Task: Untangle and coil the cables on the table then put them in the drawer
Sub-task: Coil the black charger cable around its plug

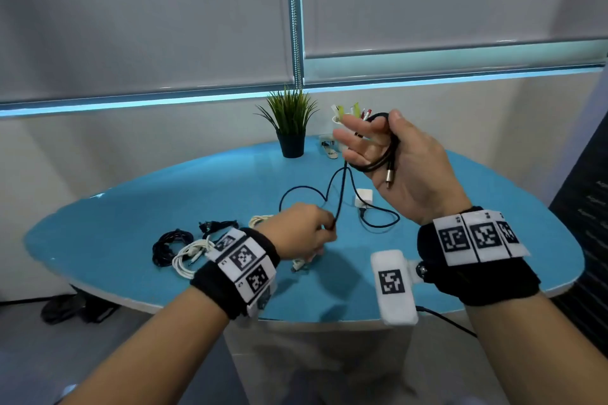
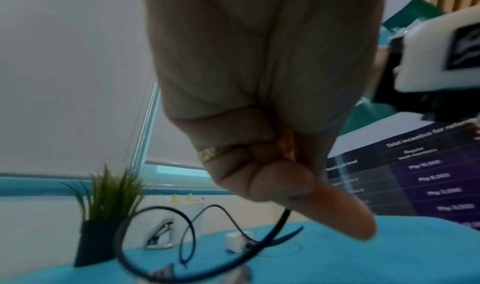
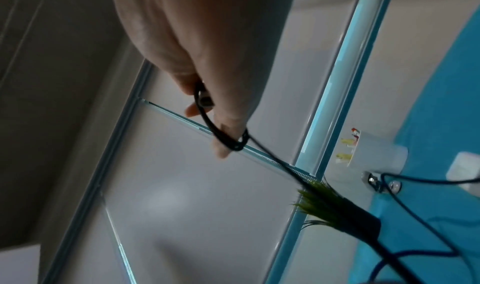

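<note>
Above the blue table, right hand is raised, palm toward the camera, with a few loops of black cable wound round it; thumb pins the loops, other fingers spread nearly straight, metal plug hanging at the palm. Cable runs down from there to the left hand, low over the table's near middle, fingers curled, pinching the strand; the rest loops loosely on the tabletop. Left side: coiled black cable bundle and white cable bundle. White charger centre; potted plant far side.
</note>
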### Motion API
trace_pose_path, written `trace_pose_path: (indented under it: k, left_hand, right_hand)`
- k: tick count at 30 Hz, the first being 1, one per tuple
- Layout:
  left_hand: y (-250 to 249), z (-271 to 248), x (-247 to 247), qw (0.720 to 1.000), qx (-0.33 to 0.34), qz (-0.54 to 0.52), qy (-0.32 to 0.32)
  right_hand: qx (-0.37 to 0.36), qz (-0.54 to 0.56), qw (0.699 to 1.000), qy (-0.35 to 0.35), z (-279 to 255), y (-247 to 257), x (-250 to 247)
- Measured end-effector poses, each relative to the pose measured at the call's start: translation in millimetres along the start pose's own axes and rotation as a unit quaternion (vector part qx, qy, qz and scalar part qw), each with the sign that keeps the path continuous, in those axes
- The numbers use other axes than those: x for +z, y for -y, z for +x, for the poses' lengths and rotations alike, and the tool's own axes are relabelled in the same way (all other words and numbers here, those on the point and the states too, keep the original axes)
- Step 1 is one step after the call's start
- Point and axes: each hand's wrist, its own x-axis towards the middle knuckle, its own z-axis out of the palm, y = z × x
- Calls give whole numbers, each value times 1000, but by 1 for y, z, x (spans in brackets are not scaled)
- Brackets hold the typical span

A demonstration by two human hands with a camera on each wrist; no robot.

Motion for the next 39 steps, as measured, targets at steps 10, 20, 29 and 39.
trace_pose_path:
  k: [10,20,29,39]
  left_hand:
    - [-15,-20,-11,999,34,34,-14]
    - [-7,-6,-65,935,94,46,-339]
    - [11,15,-32,975,-17,-49,-214]
    - [-21,-19,11,993,86,75,-30]
  right_hand:
    - [-43,-572,818,-27,10,-19,-30]
    - [111,-451,879,109,-17,-37,-16]
    - [33,-152,985,73,-16,1,0]
    - [-58,-201,977,-43,18,-6,-22]
